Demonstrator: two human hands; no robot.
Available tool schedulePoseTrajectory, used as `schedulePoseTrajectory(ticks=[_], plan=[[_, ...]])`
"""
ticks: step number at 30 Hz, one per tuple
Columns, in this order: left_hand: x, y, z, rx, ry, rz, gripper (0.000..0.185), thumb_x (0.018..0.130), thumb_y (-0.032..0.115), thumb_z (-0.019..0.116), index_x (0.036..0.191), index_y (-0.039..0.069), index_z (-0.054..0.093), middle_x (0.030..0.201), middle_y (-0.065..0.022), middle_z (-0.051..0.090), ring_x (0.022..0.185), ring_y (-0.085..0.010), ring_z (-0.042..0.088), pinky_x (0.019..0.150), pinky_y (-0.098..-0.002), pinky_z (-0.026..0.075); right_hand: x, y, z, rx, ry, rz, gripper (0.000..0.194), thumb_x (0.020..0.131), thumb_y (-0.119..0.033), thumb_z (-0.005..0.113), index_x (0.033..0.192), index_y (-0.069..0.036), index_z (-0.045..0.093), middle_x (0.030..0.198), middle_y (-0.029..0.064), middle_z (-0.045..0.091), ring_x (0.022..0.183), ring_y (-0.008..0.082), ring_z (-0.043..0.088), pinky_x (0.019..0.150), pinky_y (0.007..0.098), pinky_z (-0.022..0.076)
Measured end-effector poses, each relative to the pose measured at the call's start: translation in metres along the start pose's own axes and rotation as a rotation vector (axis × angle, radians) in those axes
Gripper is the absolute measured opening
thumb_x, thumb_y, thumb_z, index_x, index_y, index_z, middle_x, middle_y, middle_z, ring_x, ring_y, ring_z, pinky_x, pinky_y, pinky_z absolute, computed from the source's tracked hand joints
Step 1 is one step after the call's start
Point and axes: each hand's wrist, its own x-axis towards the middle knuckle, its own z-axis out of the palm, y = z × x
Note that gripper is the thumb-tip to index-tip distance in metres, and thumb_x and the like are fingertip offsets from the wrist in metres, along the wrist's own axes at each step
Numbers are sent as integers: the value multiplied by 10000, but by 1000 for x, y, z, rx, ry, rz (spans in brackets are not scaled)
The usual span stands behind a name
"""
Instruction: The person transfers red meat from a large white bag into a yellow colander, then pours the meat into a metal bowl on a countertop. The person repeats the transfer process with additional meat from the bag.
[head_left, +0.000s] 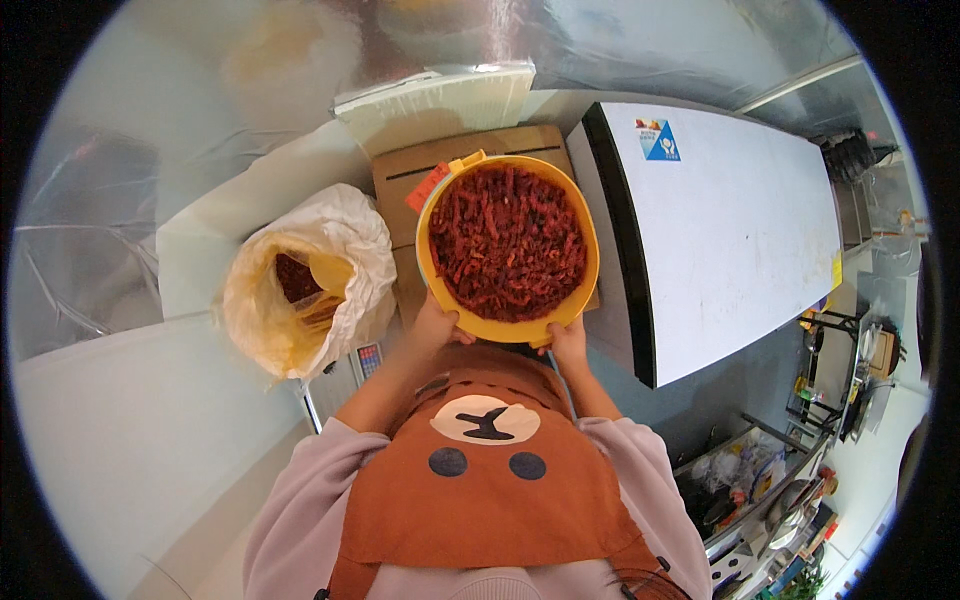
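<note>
A round yellow plastic tub (592, 255) full of dark red dried chilli pieces (510, 240) is in front of me, over a cardboard box (394, 180). My left hand (439, 322) grips the near left part of its rim. On the near right part of the rim my right hand (564, 341) is closed, thumb on top. A red tag bearing writing (427, 187) shows at the tub's far left edge. To the left stands an open white woven sack (356, 232) with a yellowish liner and dark red contents.
A large white cabinet or freezer (735, 225) with a black edge stands close on the right. A keypad (368, 360) shows beside the sack. Metal shelving with bags and cookware (750, 472) lies at the lower right. A pale panel (442, 105) leans beyond the box.
</note>
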Motion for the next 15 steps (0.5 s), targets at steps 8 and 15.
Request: schedulePoseTrajectory(ticks=[8, 15], plan=[[8, 7, 5, 14, -33, 6, 477, 791, -63, 329, 1248, 32, 230, 805, -185, 612, 585, -235, 632, 475, -300, 546, 4, -16, -1, -125, 55, 29, 440, 774, 17, 391, 1204, -45, 319, 862, 123, 571, 539, 189, 581, 355, 261, 430], [4, 23, 4, 22, 26, -75, 431, 777, -64, 368, 1202, 6, 336, 844, -187, 610, 583, -213, 631, 484, -281, 550, 6, -39, 3, -175, -51, 53, 349, 811, -49, 412, 1158, -45, 367, 808, 112, 569, 507, 165, 550, 356, 249, 409]])
